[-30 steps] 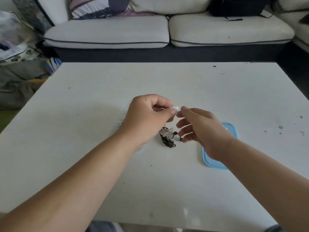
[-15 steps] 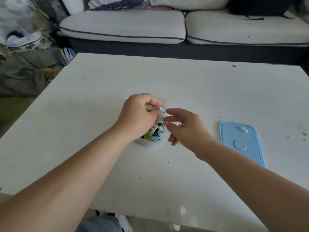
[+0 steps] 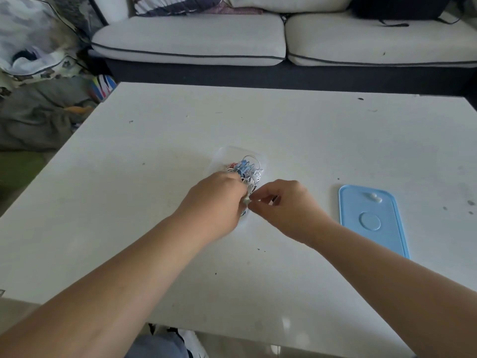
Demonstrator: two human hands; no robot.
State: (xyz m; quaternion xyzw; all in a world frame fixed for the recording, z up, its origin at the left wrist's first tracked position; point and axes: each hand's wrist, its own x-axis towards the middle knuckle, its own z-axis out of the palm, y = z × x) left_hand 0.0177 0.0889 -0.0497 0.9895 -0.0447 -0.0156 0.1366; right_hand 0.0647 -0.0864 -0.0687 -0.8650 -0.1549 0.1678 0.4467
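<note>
A clear plastic container [image 3: 227,156] stands mid-table, filled with a tangle of coloured wire clips [image 3: 246,167] in white, blue and red. My left hand [image 3: 216,202] hovers over its near end with fingers curled, pinching a small white piece [image 3: 246,201]. My right hand [image 3: 286,208] meets it from the right, thumb and forefinger pinching the same small piece. The near half of the container is hidden under both hands.
A light blue lid [image 3: 374,218] lies flat on the white table [image 3: 154,177] to the right of my hands. A grey-white sofa [image 3: 193,40] runs along the far edge. Bags and cloth [image 3: 33,60] are piled on the floor at left.
The view has shifted, so the container and lid sit further right. Both hands stay together on the small white piece and have dropped lower over the container's near end.
</note>
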